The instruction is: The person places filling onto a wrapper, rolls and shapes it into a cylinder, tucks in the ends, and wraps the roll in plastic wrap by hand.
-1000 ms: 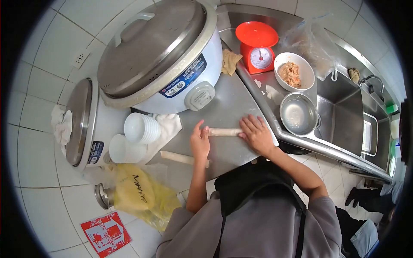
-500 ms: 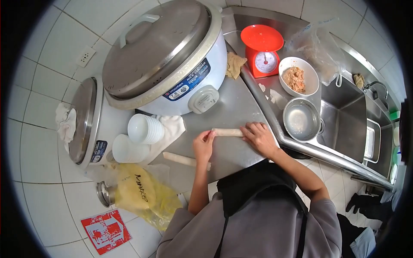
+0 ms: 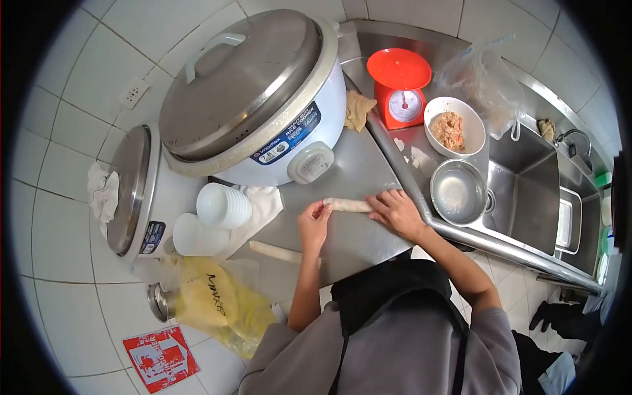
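Observation:
A pale, uncooked spring roll (image 3: 349, 205) lies crosswise on the steel table between my hands. My left hand (image 3: 314, 222) pinches its left end between thumb and fingers. Over the right end, the fingers of my right hand (image 3: 397, 214) are curled and cover that tip. Another rolled spring roll (image 3: 273, 251) rests on the table nearer to me, partly hidden behind my left forearm. On the raised counter to the right, a white bowl (image 3: 476, 139) holds a pinkish minced filling (image 3: 449, 130). Beside it stands a metal bowl (image 3: 459, 189) with liquid in it.
A large rice cooker (image 3: 299, 141) stands at the back, with another lidded cooker (image 3: 146, 197) to its left. Stacked white tubs (image 3: 220, 204) sit on a white cloth (image 3: 266, 205). A red scale (image 3: 403, 99), plastic bag (image 3: 484, 85) and sink (image 3: 526, 197) are right.
My hands stay at the two ends of the spring roll, almost unmoved. The camera view has shifted slightly.

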Tool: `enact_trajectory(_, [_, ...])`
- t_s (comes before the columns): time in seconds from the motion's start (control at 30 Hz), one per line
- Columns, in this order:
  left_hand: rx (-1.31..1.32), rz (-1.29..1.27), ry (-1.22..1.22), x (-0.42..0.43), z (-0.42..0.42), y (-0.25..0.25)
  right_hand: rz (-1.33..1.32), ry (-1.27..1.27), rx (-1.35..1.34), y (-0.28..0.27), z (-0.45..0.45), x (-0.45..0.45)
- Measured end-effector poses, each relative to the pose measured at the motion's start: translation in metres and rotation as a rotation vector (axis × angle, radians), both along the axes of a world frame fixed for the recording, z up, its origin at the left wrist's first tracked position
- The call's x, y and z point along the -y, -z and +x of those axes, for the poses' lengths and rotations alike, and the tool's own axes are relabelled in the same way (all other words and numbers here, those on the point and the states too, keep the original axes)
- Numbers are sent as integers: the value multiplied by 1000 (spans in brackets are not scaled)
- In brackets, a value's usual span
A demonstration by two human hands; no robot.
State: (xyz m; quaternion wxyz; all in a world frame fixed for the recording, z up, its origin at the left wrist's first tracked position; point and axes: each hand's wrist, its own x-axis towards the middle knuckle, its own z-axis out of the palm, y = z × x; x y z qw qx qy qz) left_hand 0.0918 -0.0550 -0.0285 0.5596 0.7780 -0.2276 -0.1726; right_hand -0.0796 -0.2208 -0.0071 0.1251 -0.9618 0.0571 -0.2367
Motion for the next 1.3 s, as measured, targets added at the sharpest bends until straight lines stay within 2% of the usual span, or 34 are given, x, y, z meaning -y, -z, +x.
enact_trajectory(0.37, [168, 307, 32, 17, 20, -2, 24, -39, -32, 2, 9, 15])
enact_trajectory(0.47, [259, 219, -28, 18, 15, 2, 30, 3, -23, 4, 10, 17])
enact_trajectory(0.53, [238, 219, -10, 18, 9, 0, 12, 95, 2, 3, 10, 16])
enact_trajectory(0.6, [218, 216, 3, 22, 4, -4, 33, 73, 39, -4, 6, 13])
enact_trajectory(0.67, [379, 307, -30, 25, -1, -11, 55, 50, 73, -6, 4, 12])
enact_trajectory(0.73, [394, 383, -44, 28, -4, -17, 22, -62, 16, -3, 2, 13])
enact_trajectory(0.87, [354, 526, -110, 44, -5, -30, 8, -21, 33, 0, 10, 27])
enact_trajectory(0.97, [388, 565, -120, 53, 2, -23, 15, 72, -98, -5, 13, 27])
enact_trajectory(1.03, [393, 587, -108, 57, 5, -22, -286, -122, -76, -5, 13, 25])
enact_trajectory(1.07, [401, 610, -98, 57, 7, -22, -283, -121, -73, -6, 7, 27])
enact_trajectory(1.13, [402, 614, -91, 57, 8, -24, -288, -95, -279, -10, -14, 37])
enact_trajectory(1.23, [393, 560, -109, 52, 8, -16, -269, -78, -290, -6, -33, 42])
enact_trajectory(1.3, [387, 500, -122, 48, 7, -11, -212, -32, -287, 0, -15, 29])
